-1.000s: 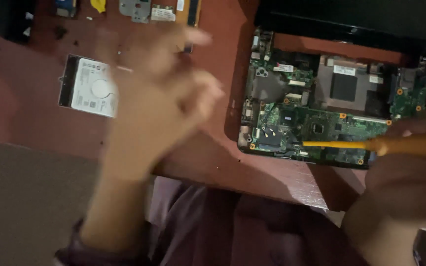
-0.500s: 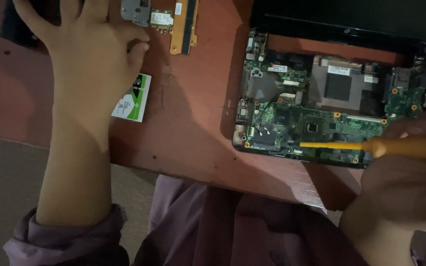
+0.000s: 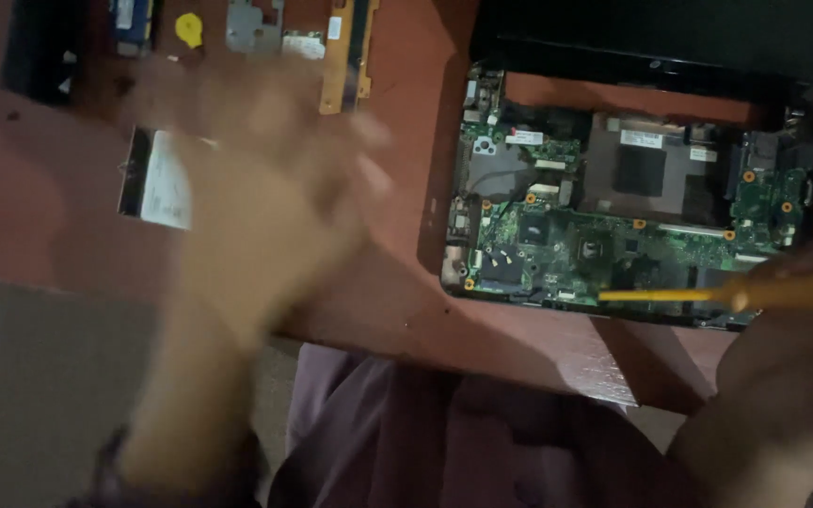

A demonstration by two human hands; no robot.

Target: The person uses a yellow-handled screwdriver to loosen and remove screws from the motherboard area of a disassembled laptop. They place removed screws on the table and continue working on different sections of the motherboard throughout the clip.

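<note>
Yellow screwdriver [image 3: 698,295] lies gripped in the right hand [image 3: 792,376], its long axis level, tip pointing left onto the near edge of the opened laptop's motherboard [image 3: 604,235]. The left hand [image 3: 256,216] hovers blurred, fingers spread and empty, well to the left, just beside the hard drive [image 3: 157,177].

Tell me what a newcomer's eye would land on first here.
First, the opened laptop at the right of the reddish table, its green circuit board bare. The right hand, low at the right edge, holds a yellow screwdriver with its tip over the board's near edge. The left hand is a blur over the table's left, beside a white-labelled drive, with loose parts along the far edge.
</note>
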